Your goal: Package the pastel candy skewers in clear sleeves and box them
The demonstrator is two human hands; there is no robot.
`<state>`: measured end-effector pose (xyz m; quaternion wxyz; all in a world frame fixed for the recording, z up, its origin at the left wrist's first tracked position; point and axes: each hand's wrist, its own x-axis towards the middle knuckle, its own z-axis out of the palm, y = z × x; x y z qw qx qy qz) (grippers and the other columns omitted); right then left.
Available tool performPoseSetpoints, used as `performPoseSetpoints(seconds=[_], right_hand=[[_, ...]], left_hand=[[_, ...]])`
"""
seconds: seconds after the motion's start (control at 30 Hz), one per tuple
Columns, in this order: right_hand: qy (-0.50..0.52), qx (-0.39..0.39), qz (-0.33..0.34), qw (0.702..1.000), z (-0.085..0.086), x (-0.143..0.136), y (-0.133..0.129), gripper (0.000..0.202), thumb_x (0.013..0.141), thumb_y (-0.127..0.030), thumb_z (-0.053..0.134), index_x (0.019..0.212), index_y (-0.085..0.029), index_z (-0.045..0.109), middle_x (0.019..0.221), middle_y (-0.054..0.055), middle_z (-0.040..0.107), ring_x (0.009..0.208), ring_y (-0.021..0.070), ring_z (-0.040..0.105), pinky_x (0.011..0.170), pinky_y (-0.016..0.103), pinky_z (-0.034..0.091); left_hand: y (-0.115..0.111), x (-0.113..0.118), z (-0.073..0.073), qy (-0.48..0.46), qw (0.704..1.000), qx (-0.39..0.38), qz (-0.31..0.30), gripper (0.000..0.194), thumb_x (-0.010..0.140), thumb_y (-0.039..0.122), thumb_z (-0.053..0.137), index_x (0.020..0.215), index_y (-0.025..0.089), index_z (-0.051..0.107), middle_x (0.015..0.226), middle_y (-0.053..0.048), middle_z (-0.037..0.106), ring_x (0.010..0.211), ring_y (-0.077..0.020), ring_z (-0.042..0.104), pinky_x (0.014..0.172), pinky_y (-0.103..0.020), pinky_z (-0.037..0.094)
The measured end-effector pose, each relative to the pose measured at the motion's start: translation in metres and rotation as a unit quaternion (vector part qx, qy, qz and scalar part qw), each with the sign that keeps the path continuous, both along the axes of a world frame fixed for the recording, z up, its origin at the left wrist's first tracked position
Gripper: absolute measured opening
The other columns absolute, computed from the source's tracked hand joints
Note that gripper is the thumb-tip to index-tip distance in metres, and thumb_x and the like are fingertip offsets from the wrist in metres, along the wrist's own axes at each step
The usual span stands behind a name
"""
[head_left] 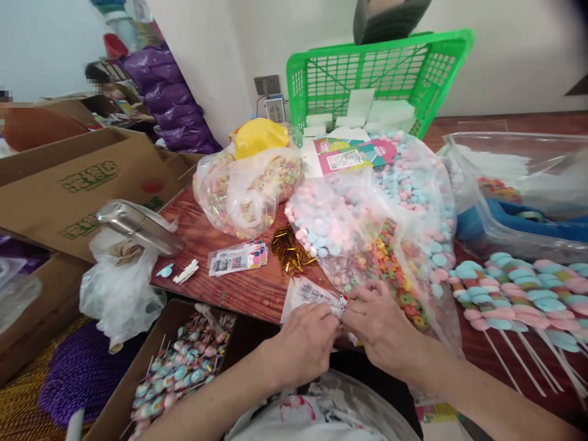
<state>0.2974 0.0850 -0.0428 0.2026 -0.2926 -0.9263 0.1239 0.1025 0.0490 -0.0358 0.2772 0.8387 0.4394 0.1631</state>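
Here, left hand: knuckles up, fingers curled closed, gripping the packet
Right hand: right of the packet, fingers bent; cannot tell its hold

A reddish-brown, wood-grained desk fills the frame's middle and right. On it lie small white pieces and a packet stack left of centre, gold strips and candy bags around centre, a clear bin at right, and skewered sweets lower right.

Hands are bare, the white top red-printed.
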Motion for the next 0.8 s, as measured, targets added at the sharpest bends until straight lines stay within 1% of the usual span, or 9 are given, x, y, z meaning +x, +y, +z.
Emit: performPoseSetpoints(seconds=[0.07,0.13,0.2,0.33,0.43,0.53,0.63,0.73,0.8], right_hand=[[0.014,-0.148,-0.005,0.989,-0.001,-0.014,0.006,0.026,0.088,-0.014,0.046,0.064,-0.019,0.054,0.068,0.002,0.059,0.074,0.0167,0.051,0.073,0.032,0.037],[0.018,-0.278,-0.002,0.96,-0.002,-0.029,0.015,0.03,0.088,-0.02,0.047,0.059,-0.018,0.054,0.067,0.0,0.057,0.07,0.0143,0.052,0.066,0.027,0.037],[0.013,-0.341,-0.001,0.94,-0.003,-0.045,0.025,0.031,0.086,-0.024,0.05,0.056,-0.017,0.054,0.062,-0.002,0.054,0.065,0.0125,0.052,0.062,0.024,0.037],[0.014,-0.323,-0.044,0.945,-0.007,-0.071,0.053,0.033,0.087,-0.031,0.046,0.061,-0.018,0.06,0.057,-0.003,0.055,0.055,0.0116,0.049,0.053,0.022,0.036],[0.033,-0.254,-0.133,0.957,-0.006,-0.085,0.075,0.034,0.092,-0.034,0.038,0.08,-0.018,0.066,0.074,0.001,0.065,0.069,0.015,0.057,0.064,0.025,0.04],[0.021,-0.182,-0.197,0.963,-0.008,-0.099,0.086,0.023,0.088,-0.03,0.047,0.084,-0.02,0.067,0.089,0.004,0.069,0.085,0.0193,0.06,0.075,0.029,0.038],[-0.008,-0.139,-0.217,0.966,-0.015,-0.114,0.085,0.016,0.084,-0.025,0.053,0.078,-0.02,0.066,0.088,0.007,0.067,0.087,0.0215,0.059,0.077,0.031,0.037],[-0.012,-0.122,-0.223,0.967,-0.024,-0.129,0.081,0.014,0.083,-0.025,0.053,0.076,-0.019,0.064,0.087,0.009,0.065,0.09,0.0233,0.058,0.078,0.032,0.037],[0.0,-0.127,-0.224,0.966,-0.028,-0.136,0.081,0.014,0.082,-0.024,0.054,0.073,-0.019,0.063,0.087,0.01,0.065,0.091,0.0238,0.057,0.079,0.033,0.037]], left_hand=[[-0.007,-0.008,-0.006,0.06,0.99,0.124,0.023,0.017,0.084,0.01,0.041,0.081,0.015,0.057,0.082,-0.008,0.058,0.076,-0.019,0.052,0.071,-0.032,0.044],[-0.012,-0.018,-0.014,0.064,0.978,0.191,0.051,0.017,0.086,0.011,0.041,0.082,0.015,0.058,0.08,-0.007,0.059,0.074,-0.0185,0.053,0.069,-0.03,0.044],[-0.013,-0.03,-0.02,0.056,0.969,0.227,0.08,0.018,0.087,0.012,0.042,0.08,0.015,0.058,0.076,-0.006,0.059,0.072,-0.0179,0.053,0.067,-0.03,0.043],[-0.007,-0.059,-0.025,0.009,0.971,0.195,0.136,0.022,0.089,0.013,0.042,0.077,0.015,0.06,0.073,-0.005,0.059,0.069,-0.0156,0.052,0.064,-0.028,0.04],[-0.002,-0.078,-0.025,-0.093,0.97,0.111,0.196,0.028,0.092,0.016,0.042,0.07,0.015,0.059,0.069,-0.003,0.055,0.065,-0.0126,0.049,0.061,-0.025,0.037],[0.002,-0.088,-0.025,-0.217,0.946,0.023,0.241,0.034,0.091,0.022,0.047,0.059,0.015,0.055,0.062,0.0,0.049,0.06,-0.0104,0.045,0.059,-0.024,0.035],[0.003,-0.093,-0.029,-0.346,0.881,-0.117,0.301,0.032,0.085,0.031,0.057,0.057,0.014,0.058,0.059,0.001,0.049,0.051,-0.0075,0.042,0.049,-0.021,0.032],[0.003,-0.096,-0.035,-0.446,0.77,-0.26,0.374,0.029,0.077,0.04,0.066,0.067,0.013,0.065,0.056,0.001,0.054,0.039,-0.0047,0.035,0.038,-0.019,0.024],[0.003,-0.098,-0.037,-0.491,0.714,-0.3,0.399,0.03,0.073,0.043,0.071,0.071,0.013,0.067,0.055,-0.001,0.058,0.039,-0.0053,0.038,0.035,-0.017,0.023]])
